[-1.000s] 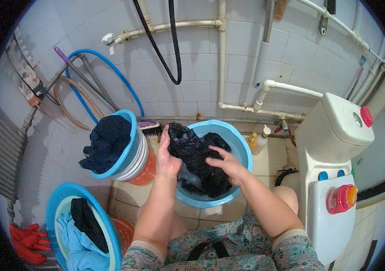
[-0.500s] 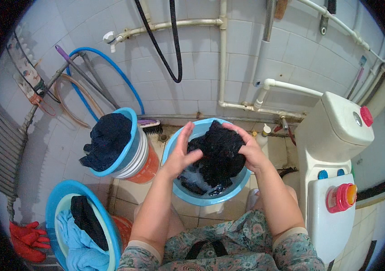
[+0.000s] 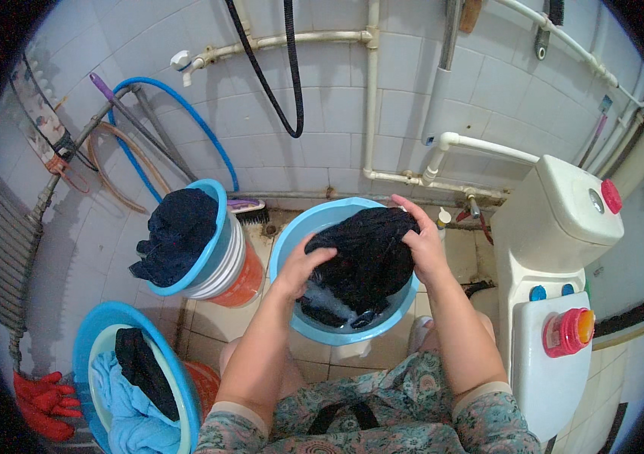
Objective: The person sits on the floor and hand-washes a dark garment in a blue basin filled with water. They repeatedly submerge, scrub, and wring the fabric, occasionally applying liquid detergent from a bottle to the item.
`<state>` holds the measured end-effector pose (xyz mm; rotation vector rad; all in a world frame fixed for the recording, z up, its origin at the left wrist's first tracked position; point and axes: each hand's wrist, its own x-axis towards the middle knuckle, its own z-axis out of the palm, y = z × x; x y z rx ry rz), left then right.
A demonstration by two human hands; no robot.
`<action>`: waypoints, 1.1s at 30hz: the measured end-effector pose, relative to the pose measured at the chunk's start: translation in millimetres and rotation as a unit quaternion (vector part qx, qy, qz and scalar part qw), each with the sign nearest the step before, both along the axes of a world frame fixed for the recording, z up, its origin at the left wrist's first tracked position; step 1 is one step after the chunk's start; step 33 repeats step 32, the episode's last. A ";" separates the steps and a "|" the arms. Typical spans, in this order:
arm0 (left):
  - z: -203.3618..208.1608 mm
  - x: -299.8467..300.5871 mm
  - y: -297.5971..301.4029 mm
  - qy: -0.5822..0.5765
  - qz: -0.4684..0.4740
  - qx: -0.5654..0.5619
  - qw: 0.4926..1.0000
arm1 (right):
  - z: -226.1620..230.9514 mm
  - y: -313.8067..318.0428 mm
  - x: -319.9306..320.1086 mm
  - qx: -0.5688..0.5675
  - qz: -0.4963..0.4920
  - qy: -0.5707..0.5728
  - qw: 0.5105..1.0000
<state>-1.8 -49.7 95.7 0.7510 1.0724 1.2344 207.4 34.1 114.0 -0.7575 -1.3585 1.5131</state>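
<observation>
A wet black garment (image 3: 371,253) is stretched between my hands over a light blue basin (image 3: 314,334). My left hand (image 3: 301,266) grips its left edge, thumb on the near side and the other fingers partly hidden by the cloth. At the upper right edge, my right hand (image 3: 426,246) pinches the cloth between thumb and fingers. The garment's lower part hangs into cloudy water (image 3: 325,299) in the basin. What kind of garment it is I cannot tell.
To the left, dark clothing (image 3: 178,227) fills a basin on a bucket (image 3: 220,276). Nearer, another basin (image 3: 89,356) holds a light blue towel (image 3: 136,416) and black cloth. A brush (image 3: 250,210) lies by the wall. At right stands a toilet (image 3: 556,219) with a pink jar (image 3: 566,333) on its lid.
The black garment went from a bunched heap to a wider spread. My left fingers, raised and apart before, have come down onto its edge; my right hand has closed on the other side.
</observation>
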 end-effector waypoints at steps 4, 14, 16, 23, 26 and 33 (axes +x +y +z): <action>-13.2 8.3 4.0 -0.326 0.034 -0.011 0.945 | -0.4 -20.8 -18.1 0.238 -0.037 -0.190 0.952; -34.6 47.9 6.2 -0.309 0.222 -0.018 0.925 | -9.0 -58.1 -68.0 0.341 -0.037 -0.480 0.808; -29.4 69.0 7.3 -0.386 0.179 -0.077 0.902 | -13.9 -30.2 -59.8 0.288 -0.113 -0.474 0.825; -48.1 43.8 -7.3 -0.218 0.173 -0.008 0.960 | -23.0 -55.1 -65.8 0.288 -0.053 -0.405 0.866; -36.4 45.5 6.1 -0.249 0.089 -0.084 0.961 | -54.9 -6.6 -49.3 0.053 -0.065 -0.308 0.948; 1.2 13.1 -1.0 -0.252 0.066 -0.131 0.957 | -21.5 -4.2 -28.5 -0.172 0.157 -0.132 0.963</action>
